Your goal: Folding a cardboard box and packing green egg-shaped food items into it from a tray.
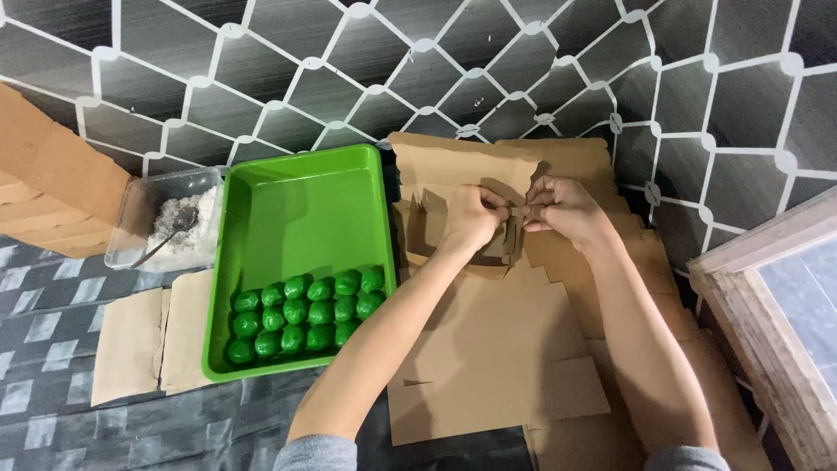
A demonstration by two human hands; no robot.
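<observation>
Head view. We see the left hand (471, 218) and the right hand (558, 209) meeting over a small brown cardboard box blank (501, 249), each closed in a pinch on a flap of it; the blank is half folded and held just above the stack of flat cardboard sheets (506, 358). To fold it well, we judge that each crease should be pressed along its scored line, with the tab kept square to its slot. Left of the hands lies a green tray (301, 201), its near end filled with rows of green balls (305, 314). Beyond it stands a clear tub (131, 218) of white powder with a spoon (166, 231). More plain brown cardboard pieces (148, 340) lie beside the tray. No labels are legible.
</observation>
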